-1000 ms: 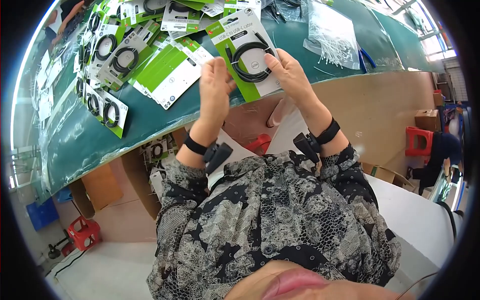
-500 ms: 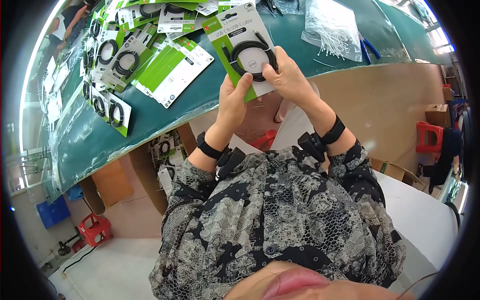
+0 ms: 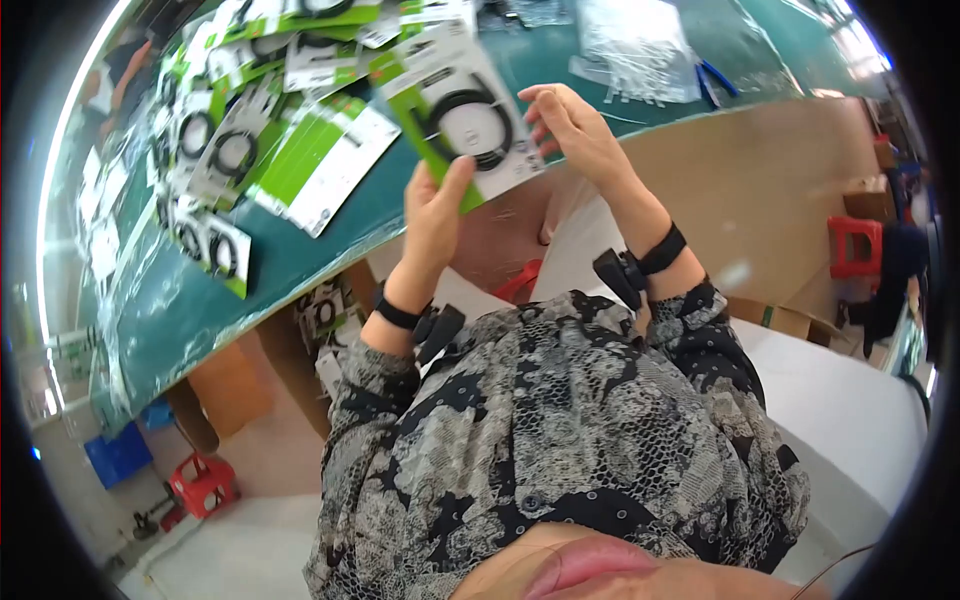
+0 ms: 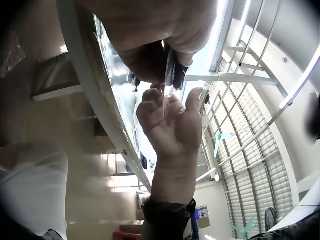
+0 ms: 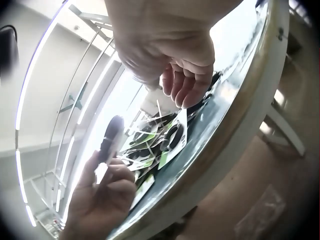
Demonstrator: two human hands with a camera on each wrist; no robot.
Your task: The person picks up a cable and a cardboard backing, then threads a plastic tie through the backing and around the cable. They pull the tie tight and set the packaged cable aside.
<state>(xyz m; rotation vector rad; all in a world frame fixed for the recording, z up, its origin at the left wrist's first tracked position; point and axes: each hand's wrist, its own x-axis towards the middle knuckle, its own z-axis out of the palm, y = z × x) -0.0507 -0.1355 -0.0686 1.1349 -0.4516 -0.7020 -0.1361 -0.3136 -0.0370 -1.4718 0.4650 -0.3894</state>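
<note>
A green-and-white card with a coiled black cable (image 3: 440,128) is held up over the table's near edge. The left hand (image 3: 432,215) pinches its lower left corner, thumb on the front face. Beside the card's right edge, the right hand (image 3: 580,135) has loosely bent fingers and grips nothing. In the left wrist view the card is edge-on in the left hand (image 4: 155,45), with the right hand (image 4: 172,125) beyond it, palm showing. The right wrist view has the left hand (image 5: 102,195) holding the card, and the right hand (image 5: 185,70) with fingers hanging apart from it.
Overlapping green-and-white cards (image 3: 325,165) lie left of the hands, beside carded cables (image 3: 235,152) in a heap. A clear bag of white ties (image 3: 640,50) and blue-handled pliers (image 3: 718,80) rest at the right on the green table (image 3: 290,265).
The right hand first gripped the card alone, then both hands held it. Now the right hand has let go and the card has shifted left in the left hand.
</note>
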